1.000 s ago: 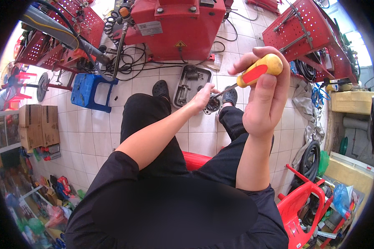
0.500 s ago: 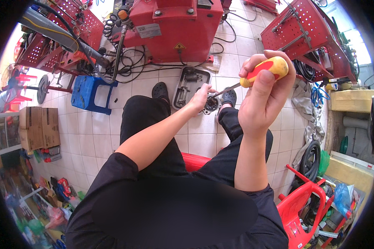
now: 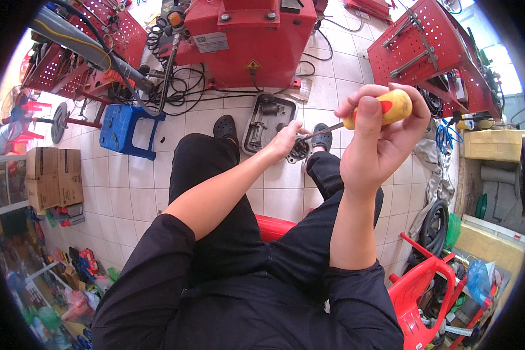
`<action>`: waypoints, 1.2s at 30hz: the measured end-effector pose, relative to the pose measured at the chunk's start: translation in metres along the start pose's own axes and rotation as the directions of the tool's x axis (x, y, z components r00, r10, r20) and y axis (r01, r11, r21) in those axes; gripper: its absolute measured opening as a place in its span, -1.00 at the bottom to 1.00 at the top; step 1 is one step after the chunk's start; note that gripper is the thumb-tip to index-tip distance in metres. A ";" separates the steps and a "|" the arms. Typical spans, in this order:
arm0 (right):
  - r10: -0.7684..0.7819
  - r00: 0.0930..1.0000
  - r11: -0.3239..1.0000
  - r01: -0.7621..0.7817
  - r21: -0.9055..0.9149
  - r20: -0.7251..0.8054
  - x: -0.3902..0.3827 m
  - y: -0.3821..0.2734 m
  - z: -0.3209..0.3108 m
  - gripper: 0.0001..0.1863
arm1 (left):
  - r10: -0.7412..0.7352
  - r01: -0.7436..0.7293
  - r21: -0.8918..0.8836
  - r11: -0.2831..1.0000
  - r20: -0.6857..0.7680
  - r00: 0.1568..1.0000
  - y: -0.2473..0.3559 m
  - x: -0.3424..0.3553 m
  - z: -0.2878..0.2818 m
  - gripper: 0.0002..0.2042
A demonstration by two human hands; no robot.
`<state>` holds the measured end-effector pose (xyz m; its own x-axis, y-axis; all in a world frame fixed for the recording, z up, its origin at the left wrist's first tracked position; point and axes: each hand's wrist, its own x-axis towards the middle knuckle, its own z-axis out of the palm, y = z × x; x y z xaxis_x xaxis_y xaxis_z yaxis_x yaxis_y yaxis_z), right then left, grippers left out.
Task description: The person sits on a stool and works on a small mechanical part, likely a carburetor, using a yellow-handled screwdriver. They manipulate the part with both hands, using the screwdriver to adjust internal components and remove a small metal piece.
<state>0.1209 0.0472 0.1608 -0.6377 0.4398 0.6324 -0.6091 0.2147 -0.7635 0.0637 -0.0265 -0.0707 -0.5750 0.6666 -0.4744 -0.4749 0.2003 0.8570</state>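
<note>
My right hand (image 3: 374,153) is sitting nearest to my eyes, raised over my right thigh, and its fingers are closing around the yellow-and-red handle of a screwdriver (image 3: 398,107), the thumb lying along the near side. The screwdriver's long axis is slanting away from that grip: the butt is pointing right and a little forward, while the thin shank (image 3: 328,130) is running leftward and down toward the floor. Beyond it, on that line, a round metal housing (image 3: 299,151) with a flanged rim and a dark centre is lying left of my right fingers and well below them, just inside my right clog (image 3: 322,139). The shank's tip is meeting the housing's upper part; whether it is seated in anything I cannot tell. My left hand (image 3: 286,140) is the nearer one, touching the housing from its left side, its fingers bending over the upper edge and partly hiding their own hold. Just past that hand, a grey tray (image 3: 279,118) is resting on the tiled floor (image 3: 283,204), carrying loose metal parts. Farthest ahead, a red machine (image 3: 256,52) is standing beyond the tray.
</note>
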 end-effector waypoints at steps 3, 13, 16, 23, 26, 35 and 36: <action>0.008 0.999 1.000 -0.008 -0.006 -0.053 -0.001 0.002 0.000 -0.65 | -0.065 0.067 -0.038 0.997 0.040 0.997 0.002 -0.001 0.001 -0.39; 0.027 0.993 0.998 -0.021 -0.055 0.113 -0.005 0.009 0.001 -0.61 | -0.069 0.068 -0.011 0.998 -0.109 0.992 0.018 -0.016 0.003 -0.40; 0.005 0.997 1.000 -0.003 -0.029 0.079 -0.005 0.012 0.000 -0.63 | -0.142 0.128 -0.155 0.980 -0.080 0.987 0.026 -0.020 0.005 -0.40; -0.050 0.997 0.999 0.049 -0.020 -0.061 -0.004 0.013 0.001 -0.59 | -0.119 0.085 -0.334 0.939 -0.083 0.989 0.002 0.002 -0.005 -0.44; -0.155 0.977 0.987 0.159 0.019 -0.145 0.002 -0.006 -0.010 -0.48 | -0.125 0.092 -0.419 0.903 -0.051 0.991 0.023 -0.002 -0.003 -0.45; 0.229 0.948 0.866 -0.094 -0.490 0.222 0.004 0.021 -0.021 -0.90 | 0.058 -0.088 -0.506 0.858 -0.075 0.995 0.045 -0.008 -0.016 -0.49; 0.386 0.877 0.806 -0.171 -0.567 0.285 -0.003 0.043 -0.019 -0.86 | 0.070 -0.103 -0.498 0.861 -0.084 0.994 0.046 -0.011 -0.022 -0.48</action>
<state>0.1056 0.0721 0.1233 -0.9291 0.2205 0.2969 -0.1142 0.5926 -0.7973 0.0332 -0.0405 -0.0303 -0.6609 0.6159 -0.4289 -0.6816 -0.2532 0.6865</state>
